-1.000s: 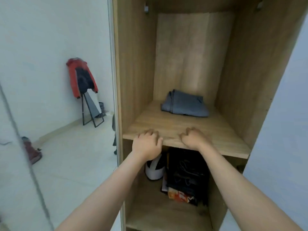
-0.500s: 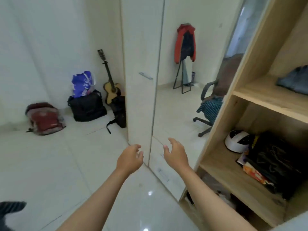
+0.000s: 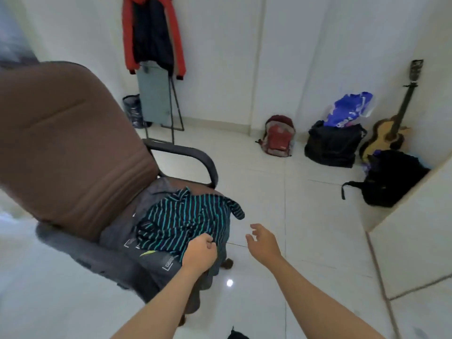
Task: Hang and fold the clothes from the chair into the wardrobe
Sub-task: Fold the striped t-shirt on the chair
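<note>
Both hands reach toward the clothes: the left hand [image 3: 199,252] has its fingers curled at the near edge of the striped shirt [image 3: 182,220], seemingly pinching the fabric, though the blur does not let me be certain, while the right hand [image 3: 263,242] hangs in the air just beside the seat's front edge with fingers loosely spread, holding nothing. That shirt, dark with teal stripes, lies crumpled on top of a grey garment [image 3: 151,259] with small white printed marks, and both rest on the seat of the brown office chair [image 3: 66,148], whose black armrest [image 3: 188,154] curves round behind them. Beyond the chair a red and black jacket [image 3: 151,33] hangs against the white wall over a folding stand [image 3: 156,99]. Farther right along the wall sit a red backpack [image 3: 278,137], a black duffel bag [image 3: 332,144] with a blue plastic bag [image 3: 349,108] on it, a guitar [image 3: 391,128] leaning upright, and a black backpack [image 3: 391,178] on the glossy tiled floor [image 3: 281,192].
</note>
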The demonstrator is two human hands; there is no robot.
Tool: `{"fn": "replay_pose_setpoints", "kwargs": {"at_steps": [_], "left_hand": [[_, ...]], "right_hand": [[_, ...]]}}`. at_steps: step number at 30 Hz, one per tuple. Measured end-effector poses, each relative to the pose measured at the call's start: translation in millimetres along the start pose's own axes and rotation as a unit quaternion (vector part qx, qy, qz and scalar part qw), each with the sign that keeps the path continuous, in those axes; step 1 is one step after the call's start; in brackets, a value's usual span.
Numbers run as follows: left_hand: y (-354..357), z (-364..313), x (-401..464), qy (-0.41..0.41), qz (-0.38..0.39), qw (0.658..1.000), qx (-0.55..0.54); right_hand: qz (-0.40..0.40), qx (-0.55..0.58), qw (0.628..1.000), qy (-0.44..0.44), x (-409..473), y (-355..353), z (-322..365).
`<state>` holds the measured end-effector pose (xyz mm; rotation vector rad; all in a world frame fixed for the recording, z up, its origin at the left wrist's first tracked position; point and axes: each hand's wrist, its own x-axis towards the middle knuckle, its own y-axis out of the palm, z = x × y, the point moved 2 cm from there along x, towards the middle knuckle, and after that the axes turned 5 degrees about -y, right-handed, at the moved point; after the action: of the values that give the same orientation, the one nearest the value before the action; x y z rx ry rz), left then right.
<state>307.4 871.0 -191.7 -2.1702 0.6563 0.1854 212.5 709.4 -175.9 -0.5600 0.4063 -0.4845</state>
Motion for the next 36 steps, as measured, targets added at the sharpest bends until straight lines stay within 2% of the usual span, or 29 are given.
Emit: {"fn": "replay_pose_setpoints", "kwargs": {"at_steps": [8,15,19,22,26,33,36], "left_hand": [[-57.1,93.8,40.5,-0.164,-0.071,0.978,-0.104],[-75.5,136.3,119.2,-0.286,-0.142,0.927,-0.195],[-70.9,152.6,167.6,-0.365,-0.172,0.883,-0.239],[-67.1,162.8,194.4,-0.395,-0.189,0.867,-0.24],[-60.5,186.5,217.9,-0.431,-0.229,0.838,-0.244],[-57.9,245.7,249.6,-0.404,-0.263,0.839,-0.252],[-56.6,264.5,256.0,-0.38,-0.247,0.85,-0.268]], "right_hand": [[0.163,-0.075,0.981,-0.075,88.1,105.3,61.4],[0.28,-0.151,0.938,-0.136,198.2,172.9,83.4],[0.349,-0.209,0.899,-0.163,273.9,209.7,96.3],[0.388,-0.239,0.87,-0.186,317.0,241.9,104.6],[0.443,-0.283,0.814,-0.248,357.6,296.6,111.7],[0.486,-0.329,0.717,-0.376,394.1,384.1,113.3],[0.511,-0.355,0.664,-0.414,404.4,408.4,109.5]]}}
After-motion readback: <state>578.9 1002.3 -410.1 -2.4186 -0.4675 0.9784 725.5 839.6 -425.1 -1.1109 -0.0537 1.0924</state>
